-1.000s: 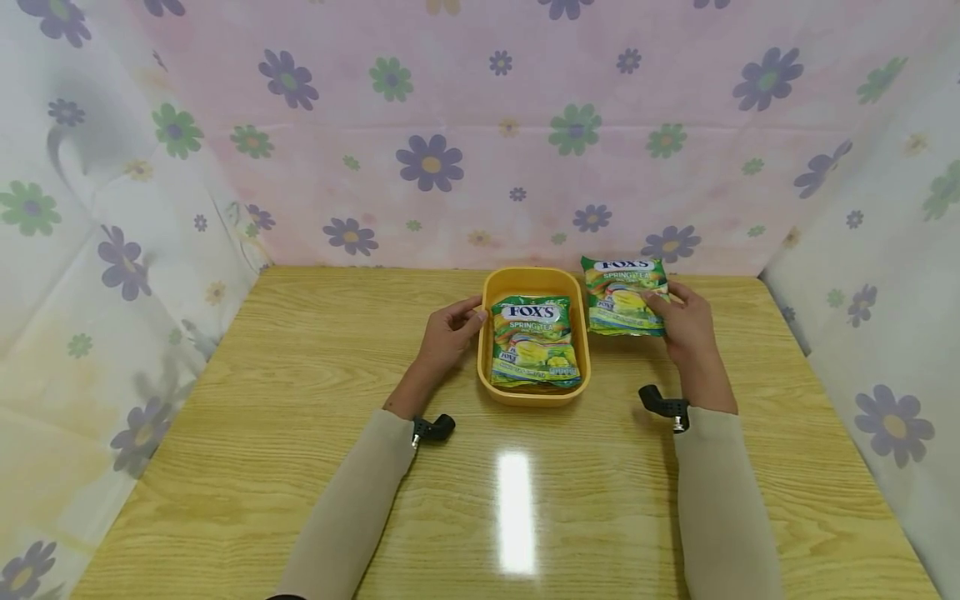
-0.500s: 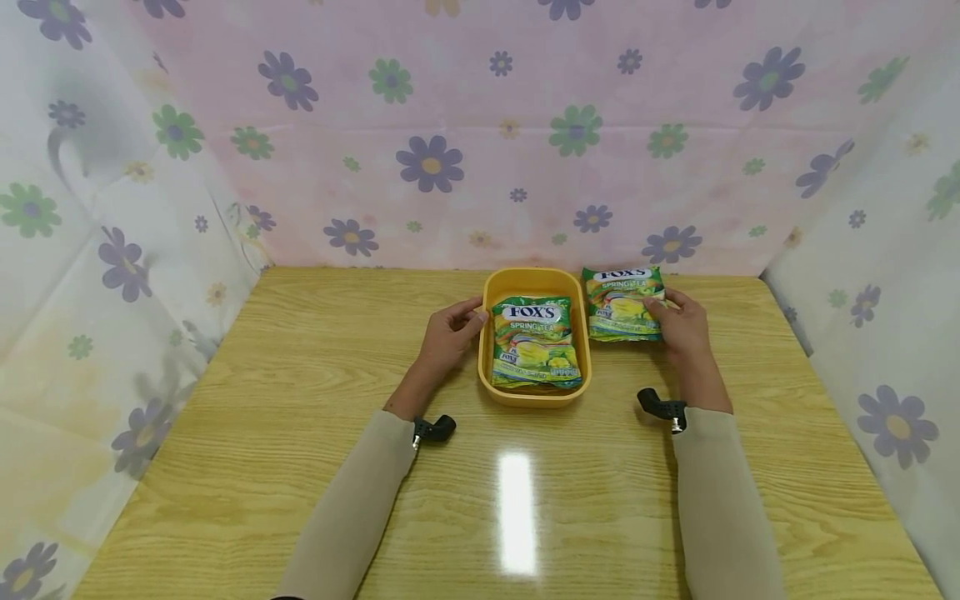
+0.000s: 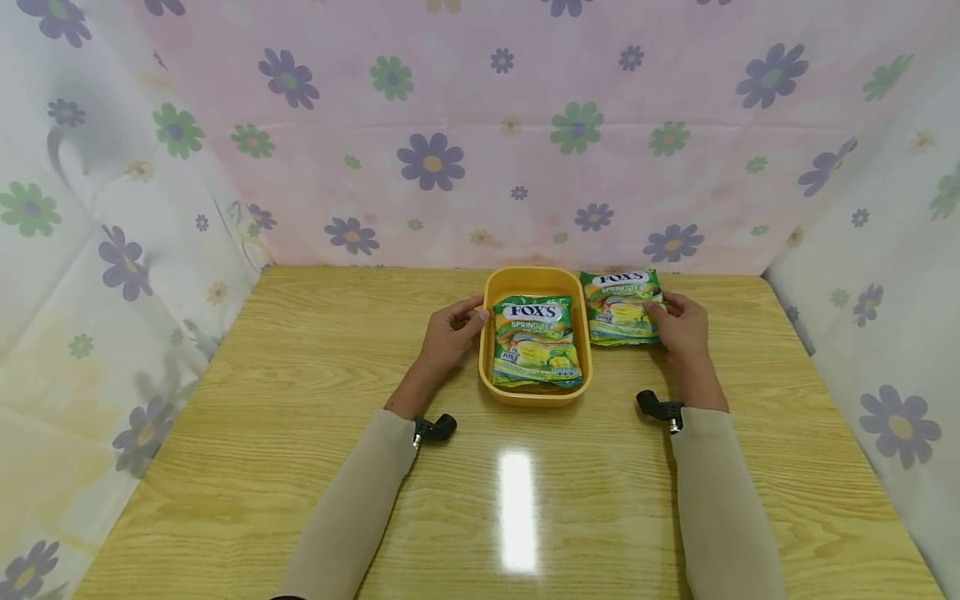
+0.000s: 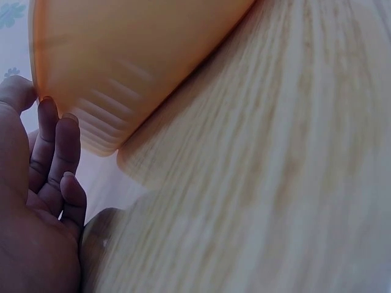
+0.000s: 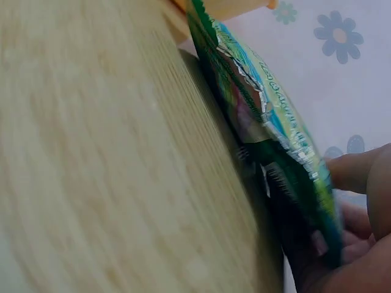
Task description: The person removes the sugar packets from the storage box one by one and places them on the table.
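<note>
A right hand (image 3: 681,327) pinches the edge of a green FOX'S SPRING TEA packet (image 3: 618,308) between thumb and fingers, just right of a yellow tray (image 3: 534,399) on the desk (image 3: 300,375). Inside the tray lies another packet (image 3: 534,343), also reading FOX'S and SPRING TEA. The left hand (image 3: 447,336), fingers slightly bent, touches the tray's left rim; whether it pinches, I cannot tell.

The left hand (image 4: 30,213) touches a ribbed orange container (image 4: 134,55) on a wood-grained table (image 4: 256,183).
</note>
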`<state>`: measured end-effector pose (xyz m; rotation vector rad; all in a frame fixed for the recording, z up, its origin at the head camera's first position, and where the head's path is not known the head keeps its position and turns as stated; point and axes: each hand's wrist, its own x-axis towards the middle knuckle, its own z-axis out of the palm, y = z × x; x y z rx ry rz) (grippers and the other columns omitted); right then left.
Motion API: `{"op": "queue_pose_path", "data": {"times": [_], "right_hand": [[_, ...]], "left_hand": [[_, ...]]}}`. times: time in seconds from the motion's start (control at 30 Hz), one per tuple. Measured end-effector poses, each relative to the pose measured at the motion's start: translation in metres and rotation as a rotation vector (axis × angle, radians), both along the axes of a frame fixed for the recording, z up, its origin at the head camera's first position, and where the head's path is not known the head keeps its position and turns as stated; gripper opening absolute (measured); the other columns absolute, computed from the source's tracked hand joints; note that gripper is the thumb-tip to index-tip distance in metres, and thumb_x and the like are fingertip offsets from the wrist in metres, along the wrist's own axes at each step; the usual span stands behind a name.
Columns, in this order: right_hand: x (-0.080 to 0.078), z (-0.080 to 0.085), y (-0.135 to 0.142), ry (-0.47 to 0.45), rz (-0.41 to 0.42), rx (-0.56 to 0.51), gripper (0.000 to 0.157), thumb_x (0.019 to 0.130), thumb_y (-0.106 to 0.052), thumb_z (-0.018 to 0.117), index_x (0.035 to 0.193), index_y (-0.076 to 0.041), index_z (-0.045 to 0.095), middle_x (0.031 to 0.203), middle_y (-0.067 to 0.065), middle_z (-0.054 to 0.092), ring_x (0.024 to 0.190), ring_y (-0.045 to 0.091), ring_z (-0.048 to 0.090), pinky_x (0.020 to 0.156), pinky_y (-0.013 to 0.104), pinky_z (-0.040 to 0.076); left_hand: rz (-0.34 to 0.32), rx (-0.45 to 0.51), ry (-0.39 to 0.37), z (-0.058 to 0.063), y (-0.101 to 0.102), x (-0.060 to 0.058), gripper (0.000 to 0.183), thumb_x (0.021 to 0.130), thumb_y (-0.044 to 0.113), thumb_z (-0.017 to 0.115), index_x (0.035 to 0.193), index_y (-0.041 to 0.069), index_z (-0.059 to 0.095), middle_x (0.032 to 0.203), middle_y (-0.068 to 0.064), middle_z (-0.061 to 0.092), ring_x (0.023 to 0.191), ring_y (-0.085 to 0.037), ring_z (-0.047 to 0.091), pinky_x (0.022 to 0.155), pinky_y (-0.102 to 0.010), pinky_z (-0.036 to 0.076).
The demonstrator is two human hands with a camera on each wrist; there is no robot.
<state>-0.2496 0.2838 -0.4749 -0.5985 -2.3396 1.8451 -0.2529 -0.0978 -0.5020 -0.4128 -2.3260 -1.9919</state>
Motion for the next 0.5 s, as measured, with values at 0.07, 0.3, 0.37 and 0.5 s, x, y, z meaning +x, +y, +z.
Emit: {"op": "queue_pose_path", "data": {"times": [0.07, 0.3, 0.37, 0.5], "right_hand": [[0.002, 0.003, 0.0, -0.01, -0.006, 0.051, 0.055, 0.098, -0.027, 0.064, 0.147, -0.005, 0.05, 0.123, 0.005, 0.053, 0.099, 0.01, 0.051, 0.076, 0.018, 0.047], [0.011, 0.018, 0.004, -0.008, 0.09, 0.246, 0.055, 0.1, -0.03, 0.059, 0.146, -0.003, 0.05, 0.141, 0.02, 0.053, 0.126, 0.034, 0.053, 0.088, 0.035, 0.049], [0.014, 0.023, 0.003, 0.006, 0.106, 0.28, 0.054, 0.1, -0.029, 0.059, 0.146, -0.002, 0.05, 0.142, 0.021, 0.052, 0.127, 0.037, 0.053, 0.09, 0.042, 0.05], [0.017, 0.032, -0.002, 0.055, 0.117, 0.352, 0.052, 0.1, -0.027, 0.059, 0.144, 0.0, 0.051, 0.141, 0.023, 0.052, 0.128, 0.039, 0.052, 0.093, 0.052, 0.049]], "left_hand": [[0.004, 0.0, -0.001, 0.001, 0.0, 0.001, 0.04, 0.098, 0.03, 0.066, 0.135, 0.014, 0.065, 0.095, -0.009, 0.069, 0.081, -0.02, 0.064, 0.071, -0.027, 0.053], [-0.034, 0.006, -0.036, 0.026, 0.001, 0.013, 0.042, 0.1, 0.017, 0.063, 0.138, 0.0, 0.058, 0.098, -0.018, 0.068, 0.079, -0.02, 0.063, 0.075, -0.038, 0.054], [-0.039, 0.006, -0.038, 0.024, 0.001, 0.012, 0.043, 0.1, 0.016, 0.063, 0.139, -0.001, 0.057, 0.1, -0.021, 0.067, 0.079, -0.019, 0.063, 0.075, -0.04, 0.054], [-0.027, 0.01, -0.039, 0.008, 0.0, 0.003, 0.042, 0.1, 0.022, 0.063, 0.139, 0.006, 0.059, 0.102, -0.021, 0.068, 0.08, -0.015, 0.063, 0.074, -0.037, 0.053]]}}
